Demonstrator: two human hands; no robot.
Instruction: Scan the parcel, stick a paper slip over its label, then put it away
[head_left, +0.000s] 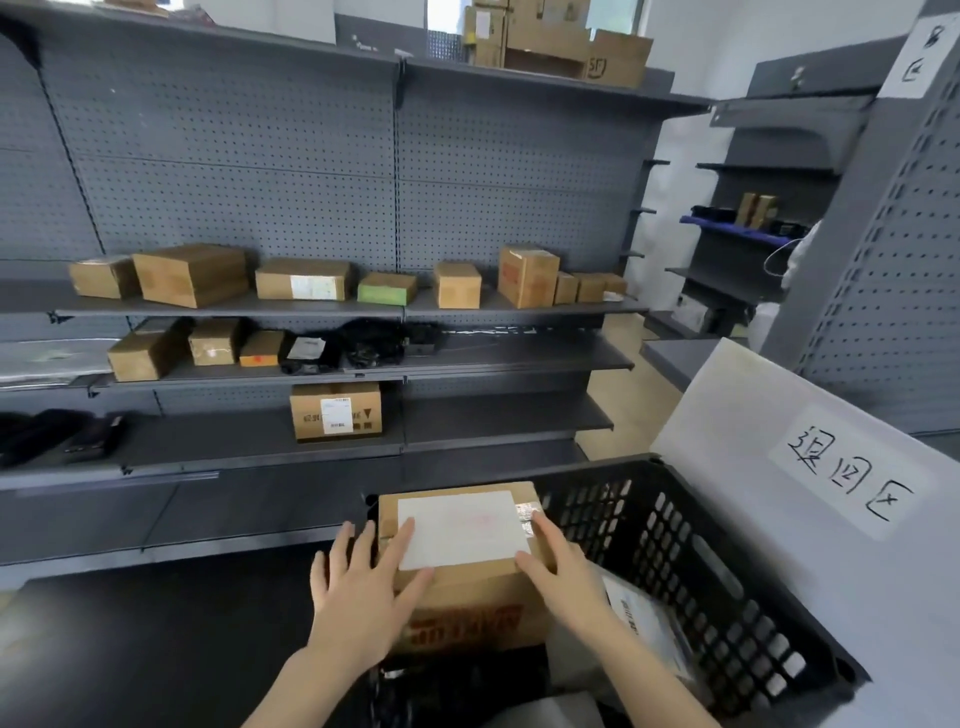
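Note:
A brown cardboard parcel (467, 592) with red print on its front sits at the left end of a black plastic crate (691, 561). A white paper slip (462, 527) lies flat on its top face, covering the label; a strip of shiny tape (527, 517) shows at the slip's right edge. My left hand (358, 592) rests with fingers spread on the parcel's left side, fingertips on the slip's left edge. My right hand (561, 566) lies flat on the right side, fingers touching the slip's right edge. Neither hand grips anything.
Grey pegboard shelving (249, 306) ahead holds several cardboard boxes and dark bags. A white plastic-wrapped packet (644, 618) lies in the crate to the right of the parcel. A white board with a handwritten sign (847, 480) leans behind the crate. A dark counter (156, 639) is at left.

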